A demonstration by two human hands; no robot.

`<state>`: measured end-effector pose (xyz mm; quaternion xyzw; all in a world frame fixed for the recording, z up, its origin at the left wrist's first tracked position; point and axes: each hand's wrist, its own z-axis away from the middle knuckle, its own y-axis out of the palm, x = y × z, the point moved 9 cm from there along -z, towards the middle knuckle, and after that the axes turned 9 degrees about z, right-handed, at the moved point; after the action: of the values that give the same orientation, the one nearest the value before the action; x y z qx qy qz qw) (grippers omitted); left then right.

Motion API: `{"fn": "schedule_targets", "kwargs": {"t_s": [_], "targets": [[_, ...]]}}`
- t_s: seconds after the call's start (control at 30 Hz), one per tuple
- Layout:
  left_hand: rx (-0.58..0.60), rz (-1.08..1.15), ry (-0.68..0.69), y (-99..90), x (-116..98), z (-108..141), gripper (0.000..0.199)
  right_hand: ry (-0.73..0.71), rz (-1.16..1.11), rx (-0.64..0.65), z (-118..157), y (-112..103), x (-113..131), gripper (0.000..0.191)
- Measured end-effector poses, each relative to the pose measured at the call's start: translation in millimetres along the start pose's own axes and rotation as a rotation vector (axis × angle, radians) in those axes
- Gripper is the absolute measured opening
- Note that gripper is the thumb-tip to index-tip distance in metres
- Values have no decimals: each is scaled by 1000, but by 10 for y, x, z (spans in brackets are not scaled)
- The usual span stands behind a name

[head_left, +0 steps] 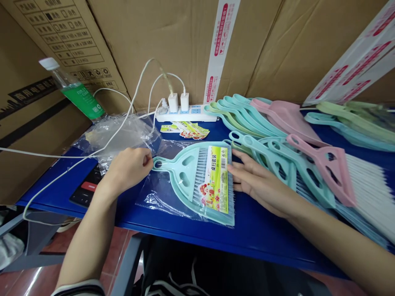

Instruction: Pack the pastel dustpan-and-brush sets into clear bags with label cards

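A light-blue dustpan (177,191) lies flat on the blue table with a matching brush (201,164) nested in it. A printed yellow-green card (217,181) covers part of the bristles. Clear plastic bag (154,193) film surrounds the set. My left hand (131,166) is closed at the end of the dustpan handle; whatever its fingers pinch is hidden. My right hand (256,181) has its fingers stretched out and apart, with fingertips at the dustpan's wide edge beside the card.
Dustpans (247,115) and brushes (327,168) in several colours are piled at right. Behind are loose cards (191,130) and a power strip (194,113). At left are plastic bags (114,131), a bottle (82,96), a dark phone-like device (86,187) and a white cable (135,96).
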<state>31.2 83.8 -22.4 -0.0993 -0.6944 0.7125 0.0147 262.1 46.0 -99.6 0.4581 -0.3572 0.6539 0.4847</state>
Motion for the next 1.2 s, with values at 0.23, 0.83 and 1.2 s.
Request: {"fn": "schedule_targets", "kwargs": {"t_s": [0.23,0.83,1.2], "targets": [[-8,-39,0,-44,92,28,19,-32,49,21,14,-36,-5,86],[5,13,29,-53,93,13,25,-312,510,42,85,98,254,42],[59,-34,21,-15,55,14,33,-318,594,67,76,104,256,42]]}}
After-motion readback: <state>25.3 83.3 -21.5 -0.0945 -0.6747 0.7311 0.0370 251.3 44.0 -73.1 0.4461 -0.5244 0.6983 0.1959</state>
